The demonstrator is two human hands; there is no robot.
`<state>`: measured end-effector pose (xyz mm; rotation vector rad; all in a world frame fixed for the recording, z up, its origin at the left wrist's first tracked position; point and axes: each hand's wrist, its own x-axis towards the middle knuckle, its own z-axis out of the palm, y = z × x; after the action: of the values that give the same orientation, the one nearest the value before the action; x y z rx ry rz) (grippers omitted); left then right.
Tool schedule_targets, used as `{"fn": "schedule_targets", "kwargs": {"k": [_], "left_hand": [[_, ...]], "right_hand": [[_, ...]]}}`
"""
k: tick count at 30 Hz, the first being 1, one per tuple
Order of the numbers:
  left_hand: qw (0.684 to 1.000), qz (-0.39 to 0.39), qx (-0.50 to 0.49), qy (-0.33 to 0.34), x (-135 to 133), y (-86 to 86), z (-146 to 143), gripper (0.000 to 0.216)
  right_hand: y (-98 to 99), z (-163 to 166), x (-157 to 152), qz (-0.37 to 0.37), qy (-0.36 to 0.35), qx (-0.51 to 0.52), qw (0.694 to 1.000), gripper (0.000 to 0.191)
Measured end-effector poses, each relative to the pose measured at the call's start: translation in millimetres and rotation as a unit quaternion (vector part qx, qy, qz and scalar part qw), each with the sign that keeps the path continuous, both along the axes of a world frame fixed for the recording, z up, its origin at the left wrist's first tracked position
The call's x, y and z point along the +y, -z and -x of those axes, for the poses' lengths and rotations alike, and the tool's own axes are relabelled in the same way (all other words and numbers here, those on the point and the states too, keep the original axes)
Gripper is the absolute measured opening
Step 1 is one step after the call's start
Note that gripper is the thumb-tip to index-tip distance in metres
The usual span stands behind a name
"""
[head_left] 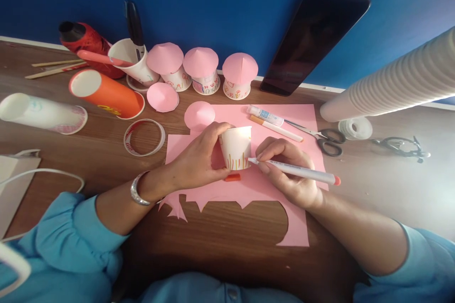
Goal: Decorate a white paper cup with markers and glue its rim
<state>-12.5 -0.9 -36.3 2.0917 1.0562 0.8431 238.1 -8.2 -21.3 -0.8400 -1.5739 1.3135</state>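
Observation:
My left hand (204, 158) grips a small white paper cup (236, 144) by its rim and base, tilted over the pink paper (231, 191). Coloured upright strokes run around one end of the cup. A white marker pen (298, 170) with a red-orange end is pinched in my right hand (289, 170), its tip at the cup's side by the strokes. Just below the cup lies an orange pen cap (233, 177). Another pen (275, 128), a glue stick (266, 115) and scissors (320, 137) rest to the upper right on the paper.
Behind stand decorated cups with pink cone tops (240, 68), near a cup holding a black marker (133, 23). An orange cup (106, 93) and a tape roll (144, 137) are at left. A phone (314, 40) leans on the blue wall, beside a long cup stack (391, 75).

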Motion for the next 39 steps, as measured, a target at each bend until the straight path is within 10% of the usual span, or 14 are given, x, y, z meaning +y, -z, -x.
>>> {"fn": "schedule_targets", "kwargs": {"k": [39], "left_hand": [[0.999,0.033,0.004,-0.009,-1.4,-4.8,-1.1,0.086]], "right_hand": [[0.9,-1.0,3.8,-0.055,-0.002,-0.007,0.998,0.011]]}}
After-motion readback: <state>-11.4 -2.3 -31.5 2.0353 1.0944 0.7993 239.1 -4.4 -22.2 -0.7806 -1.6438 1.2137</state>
